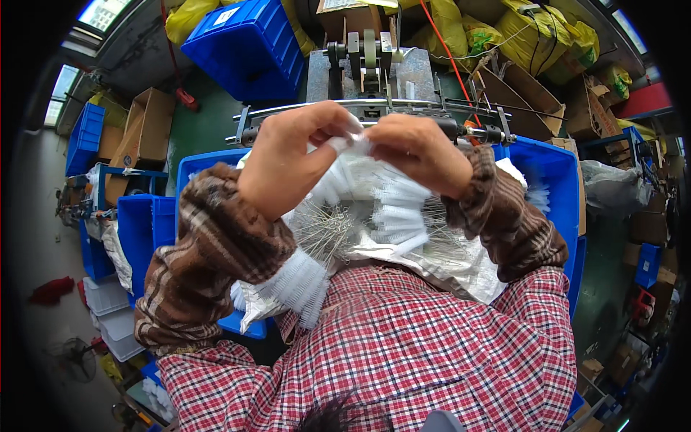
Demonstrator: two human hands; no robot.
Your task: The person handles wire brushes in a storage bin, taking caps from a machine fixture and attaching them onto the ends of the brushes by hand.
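a bundle of white bristle brushes (374, 194) with thin twisted wire stems hangs over a blue bin (554, 180). the left hand (295, 162) and right hand (425, 151) both pinch its top end, fingertips hidden in bristles. the brushes run roughly vertical, wire stems pointing down toward the lap.

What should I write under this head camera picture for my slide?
Both hands, left hand and right hand, pinch a bundle of white bristle brushes above a blue bin.
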